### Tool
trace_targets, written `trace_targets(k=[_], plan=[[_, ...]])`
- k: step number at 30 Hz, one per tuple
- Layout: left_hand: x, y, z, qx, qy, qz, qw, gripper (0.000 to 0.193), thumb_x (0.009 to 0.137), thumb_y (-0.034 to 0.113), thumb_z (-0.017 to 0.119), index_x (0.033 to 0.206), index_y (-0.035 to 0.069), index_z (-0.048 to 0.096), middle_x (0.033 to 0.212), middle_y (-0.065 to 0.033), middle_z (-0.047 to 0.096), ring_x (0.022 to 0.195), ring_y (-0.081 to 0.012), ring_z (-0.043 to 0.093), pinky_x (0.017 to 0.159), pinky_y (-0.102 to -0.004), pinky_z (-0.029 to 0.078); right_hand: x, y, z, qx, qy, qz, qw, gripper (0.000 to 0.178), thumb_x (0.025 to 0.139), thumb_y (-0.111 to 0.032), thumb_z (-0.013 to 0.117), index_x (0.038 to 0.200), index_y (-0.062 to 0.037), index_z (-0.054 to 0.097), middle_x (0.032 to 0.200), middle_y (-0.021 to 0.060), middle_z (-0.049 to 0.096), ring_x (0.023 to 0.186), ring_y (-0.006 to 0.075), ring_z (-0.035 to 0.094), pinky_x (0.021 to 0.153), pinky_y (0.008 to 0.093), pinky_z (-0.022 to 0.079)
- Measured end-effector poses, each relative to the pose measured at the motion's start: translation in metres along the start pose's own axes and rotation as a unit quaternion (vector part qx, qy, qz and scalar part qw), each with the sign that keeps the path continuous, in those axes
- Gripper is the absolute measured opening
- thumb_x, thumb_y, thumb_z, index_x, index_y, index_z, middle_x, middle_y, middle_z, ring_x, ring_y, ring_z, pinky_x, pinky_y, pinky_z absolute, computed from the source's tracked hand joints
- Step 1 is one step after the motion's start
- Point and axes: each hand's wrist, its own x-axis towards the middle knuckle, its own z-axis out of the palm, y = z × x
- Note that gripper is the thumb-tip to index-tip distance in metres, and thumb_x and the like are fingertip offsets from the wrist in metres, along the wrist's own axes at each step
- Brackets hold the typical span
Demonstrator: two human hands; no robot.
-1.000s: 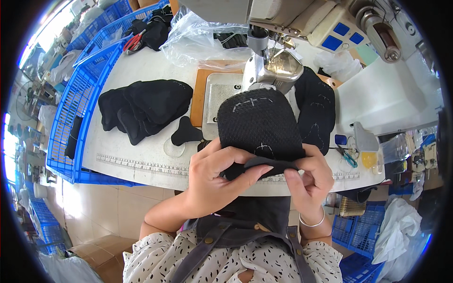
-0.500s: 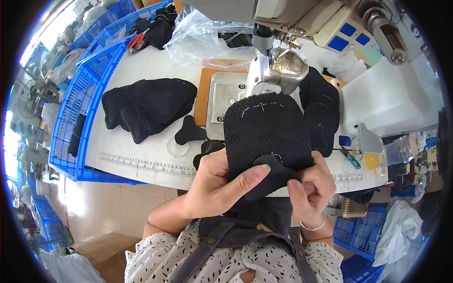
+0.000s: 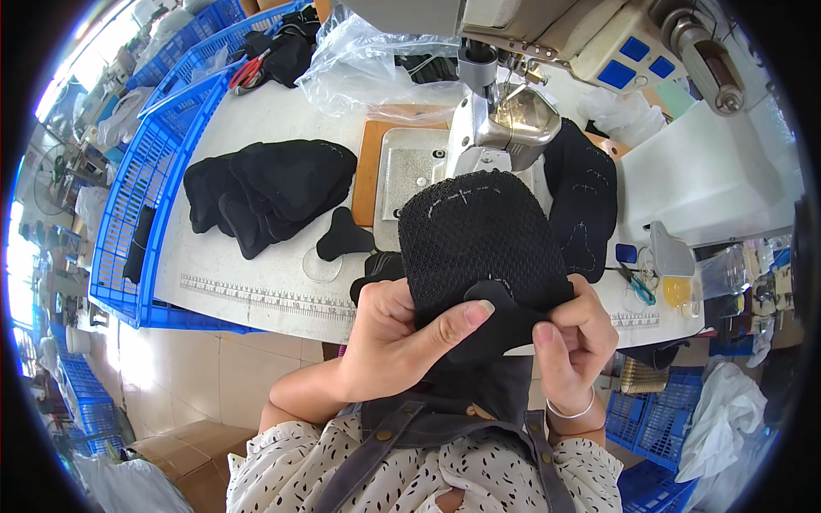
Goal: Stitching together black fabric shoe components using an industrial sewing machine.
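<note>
A black mesh fabric piece (image 3: pixel 479 227) with white chalk-like marks is raised in front of the sewing machine (image 3: pixel 513 124). On its lower part lies a smaller smooth black fabric patch (image 3: pixel 489 329) with a rounded lobe. My left hand (image 3: pixel 398 333) grips the mesh piece from the left, its thumb pressing on the patch. From the right, my right hand (image 3: pixel 575 342) pinches the edge of patch and mesh between thumb and fingers. Fingers behind the fabric are partly hidden. A similar three-lobed black patch (image 3: pixel 344 237) lies on the table, left of the held piece.
Smooth black pieces (image 3: pixel 282 188) are stacked at left, beside a blue basket (image 3: pixel 128 256). Marked black pieces (image 3: pixel 583 201) lie right of the machine. A ruler strip (image 3: pixel 265 297) runs along the table's front edge. Small teal-handled snips (image 3: pixel 637 286) and red-handled scissors (image 3: pixel 250 73) lie on the table.
The mesh piece has tilted slightly, its top shifting a little left. My right hand has moved slightly right and its thumb has shifted along the patch edge. Both hands keep their grip.
</note>
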Motion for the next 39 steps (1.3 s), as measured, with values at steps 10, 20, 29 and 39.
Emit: trace_targets(k=[10,20,29,39], plan=[[-0.003,-0.001,0.003,-0.017,0.012,0.025,0.999,0.009,0.081,0.005,0.064,0.086,-0.002,0.065,0.076,0.0007,0.064,0.066,-0.0008,0.051,0.059,-0.0161,0.043,0.005,-0.002,-0.001,0.024,-0.008,0.007,1.0,0.011,0.068,0.0,0.062,0.065,0.0017,0.051,0.067,0.0137,0.053,0.055,0.0161,0.045,0.05,0.0237,0.032],[-0.003,0.002,0.005,-0.016,0.004,0.013,1.0,0.01,0.08,0.006,0.065,0.086,-0.002,0.065,0.078,0.0008,0.064,0.067,-0.0005,0.051,0.059,-0.016,0.043,0.004,-0.001,-0.006,-0.009,-0.026,-0.06,0.998,0.012,0.069,0.0,0.063,0.063,0.0013,0.052,0.07,0.0155,0.054,0.054,0.0147,0.045,0.048,0.0221,0.031],[-0.004,0.005,0.011,-0.048,0.02,-0.014,0.999,0.007,0.082,0.005,0.062,0.083,-0.001,0.063,0.07,0.0054,0.058,0.062,0.0008,0.044,0.053,-0.0154,0.037,0.001,-0.006,-0.006,-0.001,-0.015,-0.034,0.999,0.011,0.067,0.002,0.063,0.064,0.0015,0.052,0.078,0.0195,0.056,0.057,0.016,0.048,0.051,0.0212,0.034],[0.002,0.008,0.002,0.009,-0.03,-0.002,0.999,0.008,0.084,0.004,0.058,0.081,-0.002,0.06,0.066,0.0041,0.054,0.059,-0.0017,0.042,0.05,-0.0177,0.035,-0.004,-0.011,-0.009,-0.049,-0.023,0.005,0.999,0.012,0.066,0.001,0.065,0.064,0.0014,0.053,0.08,0.0211,0.057,0.058,0.0162,0.05,0.051,0.0211,0.036]])
